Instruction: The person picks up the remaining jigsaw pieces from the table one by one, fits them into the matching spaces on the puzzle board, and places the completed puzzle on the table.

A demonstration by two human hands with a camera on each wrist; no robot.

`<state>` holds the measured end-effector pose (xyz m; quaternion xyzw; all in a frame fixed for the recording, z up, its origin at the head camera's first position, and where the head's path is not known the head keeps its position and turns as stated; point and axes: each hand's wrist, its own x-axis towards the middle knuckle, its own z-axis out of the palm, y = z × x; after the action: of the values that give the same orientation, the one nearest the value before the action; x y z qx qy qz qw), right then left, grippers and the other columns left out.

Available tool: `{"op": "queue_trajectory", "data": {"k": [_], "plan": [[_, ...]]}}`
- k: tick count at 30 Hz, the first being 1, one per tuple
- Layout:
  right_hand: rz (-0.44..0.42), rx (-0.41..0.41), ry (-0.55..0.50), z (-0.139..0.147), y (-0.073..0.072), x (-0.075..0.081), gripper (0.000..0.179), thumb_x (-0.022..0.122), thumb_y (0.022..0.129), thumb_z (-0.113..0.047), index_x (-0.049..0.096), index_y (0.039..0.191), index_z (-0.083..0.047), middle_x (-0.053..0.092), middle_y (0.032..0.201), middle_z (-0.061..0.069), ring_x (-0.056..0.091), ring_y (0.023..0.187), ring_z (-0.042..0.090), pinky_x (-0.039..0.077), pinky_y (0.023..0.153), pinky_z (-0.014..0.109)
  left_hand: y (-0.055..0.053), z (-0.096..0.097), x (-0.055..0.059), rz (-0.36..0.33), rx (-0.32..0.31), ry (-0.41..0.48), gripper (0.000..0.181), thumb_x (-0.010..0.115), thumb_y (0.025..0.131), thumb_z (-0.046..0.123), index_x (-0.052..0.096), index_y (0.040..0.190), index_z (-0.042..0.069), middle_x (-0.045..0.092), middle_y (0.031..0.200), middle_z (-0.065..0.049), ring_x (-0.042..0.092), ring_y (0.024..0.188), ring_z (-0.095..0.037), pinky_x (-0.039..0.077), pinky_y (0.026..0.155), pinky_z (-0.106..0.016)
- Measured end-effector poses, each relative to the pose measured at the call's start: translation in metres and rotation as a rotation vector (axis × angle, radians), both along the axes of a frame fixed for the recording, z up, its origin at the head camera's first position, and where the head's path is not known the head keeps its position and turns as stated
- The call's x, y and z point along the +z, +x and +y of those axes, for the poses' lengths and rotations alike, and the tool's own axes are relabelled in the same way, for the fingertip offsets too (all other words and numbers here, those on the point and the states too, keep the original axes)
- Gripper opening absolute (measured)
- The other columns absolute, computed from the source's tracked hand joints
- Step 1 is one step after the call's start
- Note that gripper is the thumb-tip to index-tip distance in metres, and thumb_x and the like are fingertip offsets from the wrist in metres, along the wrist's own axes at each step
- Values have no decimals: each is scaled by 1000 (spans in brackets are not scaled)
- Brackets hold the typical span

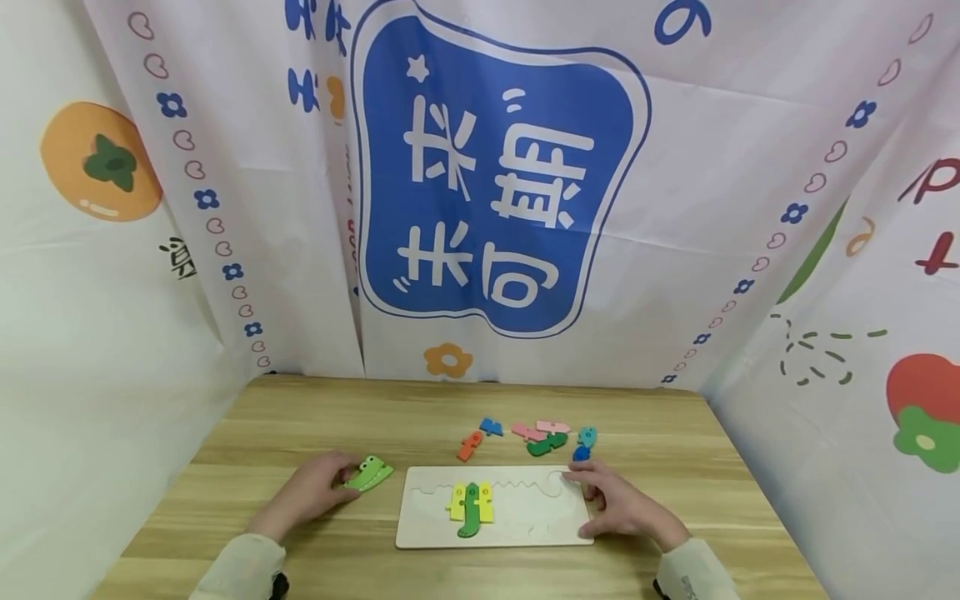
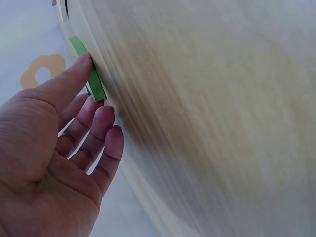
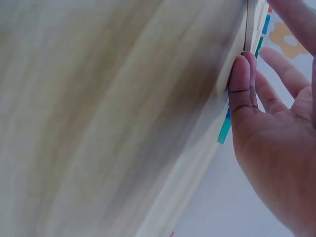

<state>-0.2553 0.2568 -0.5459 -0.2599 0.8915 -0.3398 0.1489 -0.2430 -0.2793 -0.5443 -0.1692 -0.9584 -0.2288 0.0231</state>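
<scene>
My left hand is at the left, pinching a green crocodile-head puzzle piece with eyes and a toothy grin between thumb and fingers. In the left wrist view the piece shows edge-on, close to the tabletop. To its right lies a pale wooden puzzle board with a carved wavy outline. On it a green curved piece stands between two yellow pieces. My right hand spans the board's right edge, thumb by the near corner and fingers by the far one; its fingers look relaxed.
Behind the board lie more loose pieces: an orange one, a blue one, pink ones, a dark green one and a teal one. A printed cloth hangs behind and beside the wooden table.
</scene>
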Motion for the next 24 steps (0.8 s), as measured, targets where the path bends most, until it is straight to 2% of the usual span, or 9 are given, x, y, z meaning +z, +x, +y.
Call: {"op": "queue_trajectory", "data": {"k": [6,10,15,17,24], "plan": [[-3,-8,2,-1,-1,-1,84,93,77,-24,55,150,-7,41,154,18,48,88,12,44,73,22,1,-2,0,18,-13,20,45,85,84,22,70,121,2,60,89,6,51,80,-6,47,73,-30],[-20,-22,24,-2,-1,-1,84,93,77,-24,55,150,-9,41,155,16,48,89,12,43,73,22,3,0,-1,-15,8,19,47,84,86,24,68,124,0,61,91,5,52,83,-7,49,75,-33],[-21,-28,19,-2,1,-1,83,93,77,-24,55,150,-10,40,156,17,48,90,13,44,73,22,3,3,0,-50,66,-2,52,81,89,26,66,130,-1,61,95,5,54,84,-8,50,76,-33],[-14,-24,13,-2,1,-1,83,93,78,-24,55,150,-9,40,156,19,48,91,13,44,74,22,3,4,1,-44,74,-9,51,80,90,25,65,131,-1,60,94,5,53,83,-8,49,76,-32],[-13,-15,6,-2,2,1,83,92,79,-24,54,150,-7,39,158,19,48,90,12,43,74,22,5,6,5,33,44,-25,51,79,91,26,64,133,1,62,97,5,55,84,-6,51,75,-32]]}}
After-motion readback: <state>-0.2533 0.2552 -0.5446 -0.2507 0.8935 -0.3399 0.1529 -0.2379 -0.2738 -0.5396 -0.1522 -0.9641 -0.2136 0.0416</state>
